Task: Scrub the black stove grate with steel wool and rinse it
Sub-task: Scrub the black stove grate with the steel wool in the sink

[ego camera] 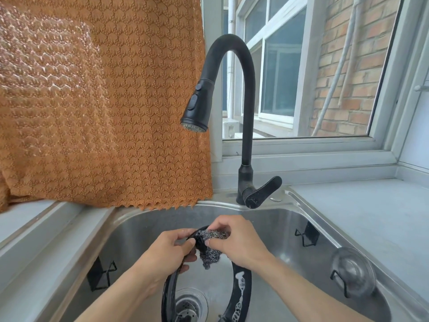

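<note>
A black ring-shaped stove grate (pixel 242 291) is held over the steel sink (pixel 290 228), with white suds on its right arc. My left hand (pixel 166 251) grips the grate's upper left part. My right hand (pixel 241 242) pinches a grey wad of steel wool (pixel 212 247) against the top of the ring; part of the wool hangs down between the hands. The black faucet (pixel 246 112) arches above with its spray head at the left, and no water runs from it.
The drain strainer (pixel 189 305) lies under the ring. Black wire hooks are stuck on the sink's left wall (pixel 102 275) and right wall (pixel 306 233). A clear plug (pixel 352 273) hangs at the right. An orange curtain (pixel 104 101) hangs at back left, the window sill behind.
</note>
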### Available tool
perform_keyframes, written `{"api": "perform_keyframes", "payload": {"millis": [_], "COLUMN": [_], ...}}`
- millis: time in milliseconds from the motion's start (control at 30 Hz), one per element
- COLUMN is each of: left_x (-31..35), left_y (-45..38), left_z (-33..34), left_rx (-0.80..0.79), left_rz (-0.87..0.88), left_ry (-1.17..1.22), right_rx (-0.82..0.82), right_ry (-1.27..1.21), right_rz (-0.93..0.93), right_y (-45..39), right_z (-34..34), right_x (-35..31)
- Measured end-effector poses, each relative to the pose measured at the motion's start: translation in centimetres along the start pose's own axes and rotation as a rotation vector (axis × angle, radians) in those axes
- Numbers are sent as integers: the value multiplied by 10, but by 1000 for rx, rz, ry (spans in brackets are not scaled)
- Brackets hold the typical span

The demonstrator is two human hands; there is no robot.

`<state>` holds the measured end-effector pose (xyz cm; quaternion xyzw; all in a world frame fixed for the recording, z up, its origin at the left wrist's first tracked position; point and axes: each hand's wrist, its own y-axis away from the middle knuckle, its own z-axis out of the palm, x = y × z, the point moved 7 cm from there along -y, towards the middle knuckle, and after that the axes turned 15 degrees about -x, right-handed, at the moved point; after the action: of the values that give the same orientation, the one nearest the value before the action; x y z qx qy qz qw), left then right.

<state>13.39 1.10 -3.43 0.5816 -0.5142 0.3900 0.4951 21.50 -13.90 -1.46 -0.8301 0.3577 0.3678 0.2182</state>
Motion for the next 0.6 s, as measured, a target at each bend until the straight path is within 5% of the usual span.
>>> {"api": "perform_keyframes", "payload": {"millis": [233, 600], "left_x": [3, 3], "left_y": [1, 0], "left_z": [1, 3], "left_rx": [-23, -7], "left_rz": [18, 9], "left_ry": [13, 41], "right_rx": [111, 18], "right_ry": [185, 22], "right_rz": [-29, 457], "right_y": [3, -2], "right_z": [-2, -15], "right_x": [-8, 58]}}
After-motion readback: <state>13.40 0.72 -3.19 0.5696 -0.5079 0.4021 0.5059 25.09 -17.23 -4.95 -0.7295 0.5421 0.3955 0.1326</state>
